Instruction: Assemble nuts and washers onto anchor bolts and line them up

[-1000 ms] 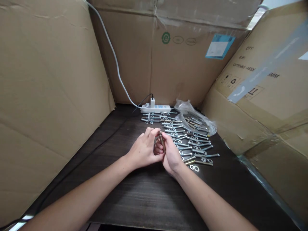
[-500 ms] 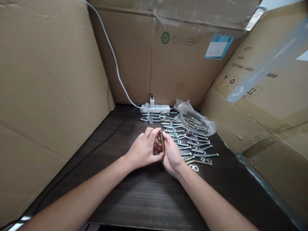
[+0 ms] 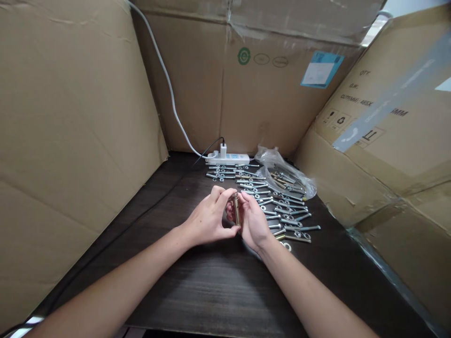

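Observation:
A brass-coloured expansion bolt (image 3: 237,213) stands nearly upright between my two hands, above the dark table. My left hand (image 3: 207,218) pinches it lengthwise, with fingertips at its upper end and the thumb at its lower end. On the other side my right hand (image 3: 254,224) is cupped round the bolt, its curled fingers partly hidden behind it and the thumb near its top. To the right lie rows of silver bolts (image 3: 298,228) with loose washers (image 3: 287,246) among them.
A clear plastic bag (image 3: 308,184) with more bolts lies at the back right. Behind the rows is a white power strip (image 3: 237,158) with a plug and cables. Cardboard walls (image 3: 190,94) enclose the dark table (image 3: 211,291) on the left, back and right.
The bolt has turned slightly more upright and shifted a little left and down. My right thumb has moved slightly away from the bolt. My left hand keeps its pinch.

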Demonstrator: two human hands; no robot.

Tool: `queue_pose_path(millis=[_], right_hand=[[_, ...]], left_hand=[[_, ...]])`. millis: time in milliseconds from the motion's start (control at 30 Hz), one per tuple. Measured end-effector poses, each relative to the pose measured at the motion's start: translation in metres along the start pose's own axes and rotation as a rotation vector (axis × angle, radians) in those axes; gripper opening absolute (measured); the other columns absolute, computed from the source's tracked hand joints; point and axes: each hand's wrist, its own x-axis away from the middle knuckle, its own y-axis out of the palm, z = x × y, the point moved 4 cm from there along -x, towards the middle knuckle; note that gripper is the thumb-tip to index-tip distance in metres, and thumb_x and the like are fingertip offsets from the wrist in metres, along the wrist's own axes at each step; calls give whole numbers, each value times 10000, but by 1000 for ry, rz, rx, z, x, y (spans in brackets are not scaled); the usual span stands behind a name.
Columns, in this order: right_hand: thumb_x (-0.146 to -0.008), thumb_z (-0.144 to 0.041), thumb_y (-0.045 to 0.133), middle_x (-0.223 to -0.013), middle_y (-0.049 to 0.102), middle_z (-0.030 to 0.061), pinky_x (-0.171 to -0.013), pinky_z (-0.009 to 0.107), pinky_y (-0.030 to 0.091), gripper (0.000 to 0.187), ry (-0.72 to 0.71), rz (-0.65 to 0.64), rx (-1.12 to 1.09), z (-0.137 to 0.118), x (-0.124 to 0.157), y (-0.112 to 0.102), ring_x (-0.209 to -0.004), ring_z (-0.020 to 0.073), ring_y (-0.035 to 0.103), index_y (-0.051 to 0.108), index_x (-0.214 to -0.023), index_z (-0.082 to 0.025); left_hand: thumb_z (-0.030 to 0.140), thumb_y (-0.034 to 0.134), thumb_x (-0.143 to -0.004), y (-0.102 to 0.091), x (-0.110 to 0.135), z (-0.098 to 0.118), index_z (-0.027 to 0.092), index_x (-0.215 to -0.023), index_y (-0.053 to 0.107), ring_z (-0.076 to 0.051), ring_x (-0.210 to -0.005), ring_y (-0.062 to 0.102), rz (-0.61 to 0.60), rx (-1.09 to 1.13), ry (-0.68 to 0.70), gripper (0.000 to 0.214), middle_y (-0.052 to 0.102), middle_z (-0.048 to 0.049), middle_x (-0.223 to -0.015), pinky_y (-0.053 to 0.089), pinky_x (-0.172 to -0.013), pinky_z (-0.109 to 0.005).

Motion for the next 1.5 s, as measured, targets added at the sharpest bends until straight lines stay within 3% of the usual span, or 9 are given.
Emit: queue_pose_path(millis=[167, 400, 667, 933, 1200, 1400, 1500], right_hand=[[-740, -376, 659, -661, 604, -12, -546, 223, 396, 203, -12, 58, 11, -2, -1, -3, -586, 104, 493, 645, -760, -175], [-739, -310, 676, -699, 562, -39, -532, 198, 377, 145, -73, -24, 52, -5, 0, -1, -615, 87, 482, 611, -798, -195], [-714, -396, 666, -682, 590, -18, -524, 242, 386, 221, 17, 38, 15, -5, -1, -3, -622, 127, 497, 629, -777, -187], [-728, -294, 674, -710, 574, -31, -538, 208, 390, 142, -80, -27, 55, -10, 0, -2, -624, 100, 489, 605, -812, -203], [-731, -364, 653, -702, 588, -8, -536, 226, 398, 204, 12, 37, 32, -5, -3, -6, -639, 121, 499, 634, -794, -171], [-717, -279, 681, -700, 578, -30, -529, 211, 382, 130, -70, -41, 71, -10, 0, -2, -608, 100, 486, 605, -787, -198], [-747, -341, 641, -709, 575, -20, -524, 215, 383, 152, -43, -37, 37, -10, 0, -1, -619, 110, 489, 604, -788, -199]], left_hand=[[329, 702, -620, 1, 1, 2, 249, -1297, 294, -200, -872, 525, -27, 0, -3, 795, 389, -48, -1051, 526, -760, -399], [301, 696, -628, 0, 0, 4, 247, -1307, 274, -214, -929, 518, -16, 5, 14, 801, 407, -47, -1042, 525, -783, -386], [315, 688, -633, 0, 1, 3, 262, -1309, 277, -214, -900, 521, -23, -1, -15, 793, 399, -51, -1055, 525, -769, -410], [296, 692, -637, -2, 0, 5, 282, -1337, 250, -204, -893, 522, -30, 11, 2, 827, 395, -39, -1033, 531, -762, -389], [313, 686, -644, 0, 1, 3, 263, -1322, 254, -209, -899, 519, -49, 4, -9, 805, 387, -49, -1058, 525, -768, -395], [300, 692, -638, -1, 0, 5, 290, -1341, 247, -196, -885, 524, -42, 21, 6, 832, 392, -35, -1028, 526, -762, -375], [295, 686, -641, -2, 0, 5, 290, -1340, 250, -196, -884, 529, -38, 30, 6, 824, 396, -34, -1031, 523, -767, -378]])
